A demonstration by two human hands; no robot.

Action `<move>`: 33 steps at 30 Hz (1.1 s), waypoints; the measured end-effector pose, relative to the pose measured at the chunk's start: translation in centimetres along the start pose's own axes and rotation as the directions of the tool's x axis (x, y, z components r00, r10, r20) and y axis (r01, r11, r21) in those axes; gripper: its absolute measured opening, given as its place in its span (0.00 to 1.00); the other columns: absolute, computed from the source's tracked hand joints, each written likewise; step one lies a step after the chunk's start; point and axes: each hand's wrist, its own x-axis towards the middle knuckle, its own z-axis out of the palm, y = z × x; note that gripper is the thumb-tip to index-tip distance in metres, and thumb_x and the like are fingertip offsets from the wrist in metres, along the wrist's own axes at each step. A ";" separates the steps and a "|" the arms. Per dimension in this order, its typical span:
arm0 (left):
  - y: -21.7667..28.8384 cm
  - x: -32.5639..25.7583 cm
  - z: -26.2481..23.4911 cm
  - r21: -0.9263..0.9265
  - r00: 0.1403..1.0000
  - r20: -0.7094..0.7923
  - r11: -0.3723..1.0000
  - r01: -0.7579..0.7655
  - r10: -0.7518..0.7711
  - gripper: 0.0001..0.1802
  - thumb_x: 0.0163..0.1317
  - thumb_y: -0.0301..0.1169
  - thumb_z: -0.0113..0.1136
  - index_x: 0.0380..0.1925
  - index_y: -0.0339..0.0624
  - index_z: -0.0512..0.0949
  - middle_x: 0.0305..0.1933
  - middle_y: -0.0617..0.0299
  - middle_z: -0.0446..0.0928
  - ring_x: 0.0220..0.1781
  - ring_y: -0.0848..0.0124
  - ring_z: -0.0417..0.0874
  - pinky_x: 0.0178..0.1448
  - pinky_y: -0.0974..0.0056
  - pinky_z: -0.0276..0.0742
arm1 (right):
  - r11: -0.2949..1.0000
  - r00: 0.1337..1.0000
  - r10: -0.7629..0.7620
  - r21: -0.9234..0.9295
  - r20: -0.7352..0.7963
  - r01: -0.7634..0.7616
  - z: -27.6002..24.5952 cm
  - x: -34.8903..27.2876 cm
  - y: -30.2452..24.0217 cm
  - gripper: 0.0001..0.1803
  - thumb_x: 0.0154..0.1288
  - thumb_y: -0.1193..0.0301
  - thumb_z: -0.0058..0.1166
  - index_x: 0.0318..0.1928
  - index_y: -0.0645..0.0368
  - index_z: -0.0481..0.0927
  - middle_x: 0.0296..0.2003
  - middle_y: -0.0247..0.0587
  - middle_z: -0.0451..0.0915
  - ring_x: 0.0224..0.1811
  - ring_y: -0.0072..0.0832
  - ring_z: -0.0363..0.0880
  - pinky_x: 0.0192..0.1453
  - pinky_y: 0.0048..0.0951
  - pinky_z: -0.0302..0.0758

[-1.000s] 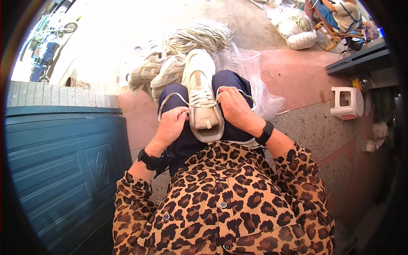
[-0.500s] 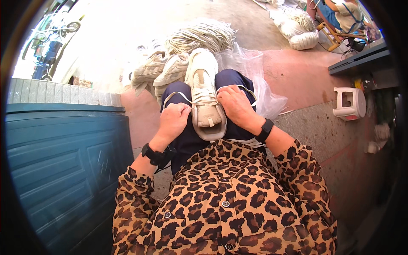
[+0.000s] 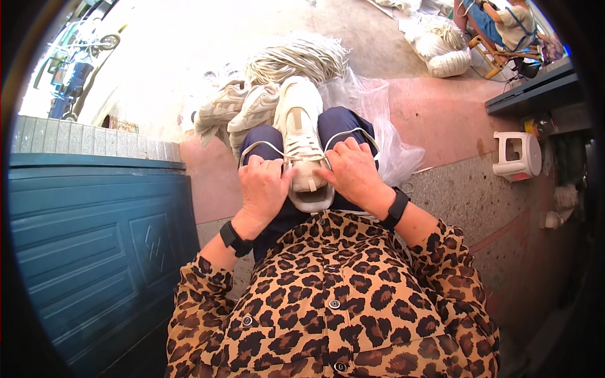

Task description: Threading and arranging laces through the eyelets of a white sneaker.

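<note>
Fingers (image 3: 285, 177) now lower on sneaker (image 3: 302, 135) laces (image 3: 301, 151)

**Around the Blue Metal Door**

To the left, a blue metal door (image 3: 94, 252) with raised panels, topped by a grey tiled ledge (image 3: 88, 142). Up and right of the door, a heap of cream sneakers (image 3: 230, 110) on the ground, backed by a bundle of pale cord (image 3: 296, 57) and crumpled clear plastic sheeting (image 3: 372, 104). Far right of the door, a small white plastic stool (image 3: 518, 154) on speckled pavement, just below a dark shelf edge (image 3: 532, 91). At the upper right corner, well apart from the door, another person (image 3: 498, 22) seated on a chair beside white bundles (image 3: 444, 50). Above the door's ledge, at far left, a parked bicycle (image 3: 82, 60) in bright sun.
</note>
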 end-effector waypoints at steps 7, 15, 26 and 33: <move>-1.8 0.4 0.1 -0.229 0.987 0.151 0.969 0.095 -0.061 0.09 0.49 0.31 0.59 0.31 0.43 0.80 0.29 0.60 0.78 0.37 0.61 0.73 0.40 0.58 0.71 | 0.952 0.999 0.034 0.304 0.001 -0.033 1.9 -0.2 2.3 0.08 0.55 0.69 0.51 0.30 0.60 0.79 0.29 0.43 0.75 0.36 0.39 0.71 0.43 0.36 0.68; 2.6 9.9 0.5 -0.586 0.682 0.731 0.493 0.643 -0.021 0.22 0.58 0.28 0.49 0.53 0.31 0.67 0.27 0.58 0.76 0.12 0.79 0.72 0.15 0.73 0.66 | 0.897 0.973 0.088 0.441 -0.214 0.016 3.2 -0.7 1.4 0.05 0.55 0.76 0.51 0.34 0.60 0.75 0.25 0.42 0.74 0.31 0.39 0.72 0.36 0.34 0.70; 1.2 10.3 1.7 -0.605 0.625 0.780 0.286 0.743 0.028 0.29 0.54 0.23 0.57 0.56 0.32 0.60 0.20 0.67 0.69 0.14 0.82 0.69 0.16 0.76 0.63 | 0.951 0.965 -0.257 -0.194 -0.050 0.243 1.7 0.4 0.8 0.08 0.48 0.70 0.49 0.30 0.56 0.76 0.31 0.36 0.73 0.38 0.29 0.70 0.42 0.30 0.64; 1.0 10.3 1.0 -0.711 0.715 0.691 0.077 0.699 -0.108 0.28 0.53 0.21 0.57 0.54 0.33 0.59 0.20 0.68 0.69 0.15 0.82 0.68 0.15 0.76 0.62 | 0.924 0.910 -0.378 -0.127 -0.169 0.360 1.7 0.6 1.1 0.08 0.46 0.70 0.49 0.31 0.56 0.74 0.34 0.36 0.71 0.41 0.28 0.68 0.46 0.29 0.61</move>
